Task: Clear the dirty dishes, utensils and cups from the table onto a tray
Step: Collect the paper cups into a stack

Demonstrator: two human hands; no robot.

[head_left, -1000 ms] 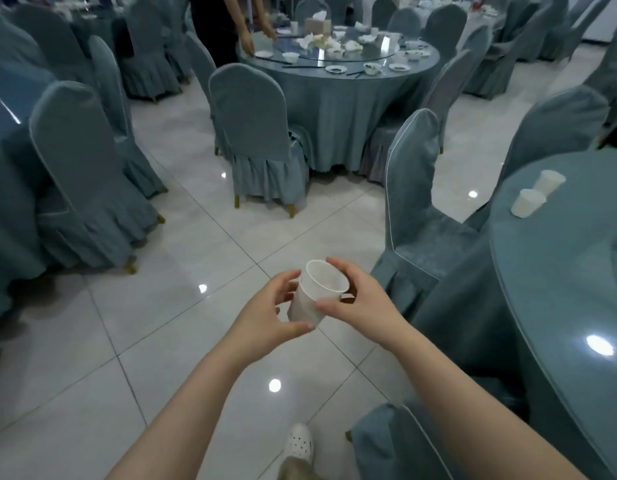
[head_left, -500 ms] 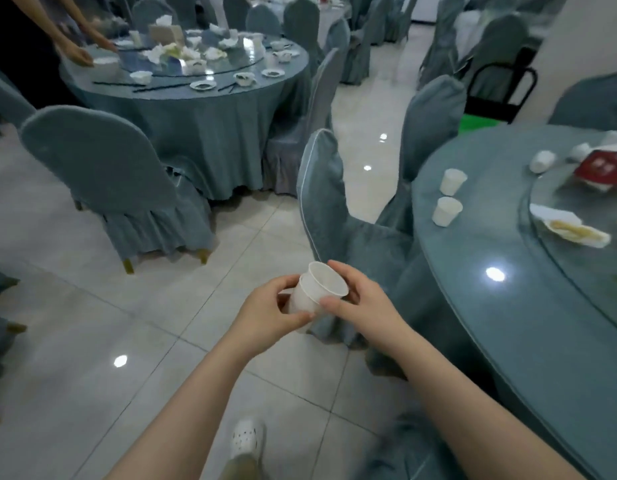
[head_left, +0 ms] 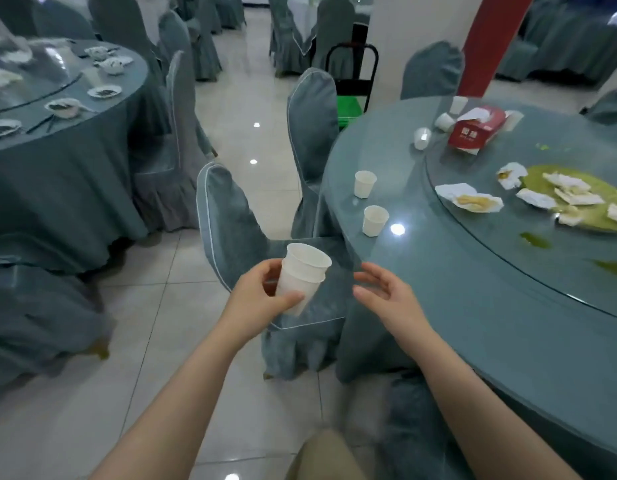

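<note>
Right hand (head_left: 386, 296) has let go of the stacked cups (head_left: 301, 277) and now hangs open beside them; left hand (head_left: 262, 299) alone grips the stack. Two loose cups (head_left: 375, 220) stand on the bench (head_left: 473, 306) beyond the right hand, likely next for collection.

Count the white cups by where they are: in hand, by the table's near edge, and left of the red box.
Nested cups in the left hand: 2
Standing cups by the table edge: 2
Cups left of the red box: 3
Total: 7
</note>
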